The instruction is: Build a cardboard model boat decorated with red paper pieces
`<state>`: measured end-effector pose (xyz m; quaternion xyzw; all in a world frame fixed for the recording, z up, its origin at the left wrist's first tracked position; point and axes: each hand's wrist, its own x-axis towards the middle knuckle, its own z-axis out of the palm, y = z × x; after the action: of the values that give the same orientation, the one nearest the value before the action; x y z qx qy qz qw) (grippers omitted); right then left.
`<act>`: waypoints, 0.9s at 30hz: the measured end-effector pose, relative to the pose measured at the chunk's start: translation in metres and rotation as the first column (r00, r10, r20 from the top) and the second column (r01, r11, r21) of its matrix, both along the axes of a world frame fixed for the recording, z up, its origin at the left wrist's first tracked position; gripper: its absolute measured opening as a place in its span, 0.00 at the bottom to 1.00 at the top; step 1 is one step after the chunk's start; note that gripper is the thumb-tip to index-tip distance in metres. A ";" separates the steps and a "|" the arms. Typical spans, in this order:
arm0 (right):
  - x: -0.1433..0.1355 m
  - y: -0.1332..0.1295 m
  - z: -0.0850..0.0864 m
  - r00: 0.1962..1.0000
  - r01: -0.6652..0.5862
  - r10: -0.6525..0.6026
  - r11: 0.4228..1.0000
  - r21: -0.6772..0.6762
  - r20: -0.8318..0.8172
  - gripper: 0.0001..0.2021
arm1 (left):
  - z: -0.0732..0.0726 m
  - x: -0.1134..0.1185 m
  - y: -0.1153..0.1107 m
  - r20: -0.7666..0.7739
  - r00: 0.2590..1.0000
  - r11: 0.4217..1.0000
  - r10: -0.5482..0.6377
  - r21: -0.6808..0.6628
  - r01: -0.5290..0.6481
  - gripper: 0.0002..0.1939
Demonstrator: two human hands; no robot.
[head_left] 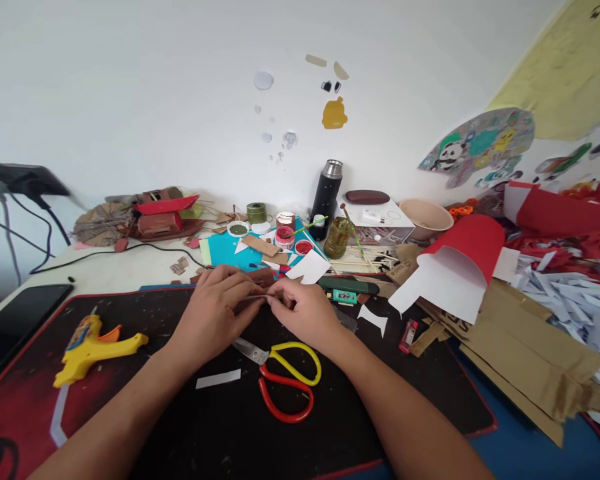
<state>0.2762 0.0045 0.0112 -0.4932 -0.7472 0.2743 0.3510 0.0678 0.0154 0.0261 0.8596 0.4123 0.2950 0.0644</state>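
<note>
My left hand [219, 303] and my right hand [306, 312] meet above the far part of a dark mat [180, 420]. Their fingertips are pinched close together. A thin, pale strip [266, 297] shows between them, mostly hidden by the fingers, so its material is unclear. Just below the hands lie scissors [290, 383] with one yellow and one red handle, their blade tips hidden under my left hand. A small white paper strip [218, 379] rests left of the scissors. Beyond my right hand are a green utility knife [353, 287] and a white paper scrap [373, 321].
A yellow glue gun [93, 347] lies on the left, near a black phone [20, 327]. Paint pots [285, 237], a jar [337, 238] and a black flask [326, 193] stand along the wall. Right are red paper [473, 250], cardboard [525, 340] and a lighter [409, 337].
</note>
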 end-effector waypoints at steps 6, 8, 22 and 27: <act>0.001 0.000 -0.002 0.999 -0.011 0.010 1.000 0.003 0.037 0.03 | -0.001 0.000 0.001 0.011 1.000 1.000 -0.013 -0.027 0.014 0.09; 0.001 0.000 -0.002 0.998 -0.019 0.019 1.000 0.000 0.053 0.03 | -0.002 -0.001 0.002 0.008 1.000 0.999 -0.011 -0.041 0.012 0.10; 0.002 -0.003 0.003 1.000 -0.031 0.031 0.999 -0.007 -0.001 0.05 | 0.003 -0.004 0.002 0.101 0.994 0.996 0.034 -0.090 -0.025 0.08; 0.003 -0.003 0.005 0.987 -0.041 0.028 0.996 -0.077 -0.161 0.08 | 0.010 -0.026 0.014 0.283 0.907 0.942 0.312 -0.219 -0.256 0.11</act>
<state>0.2796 0.0015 0.0165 -0.4701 -0.7136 0.3486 0.3850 0.0420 0.0290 0.0358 0.7230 0.5423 0.3964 0.1612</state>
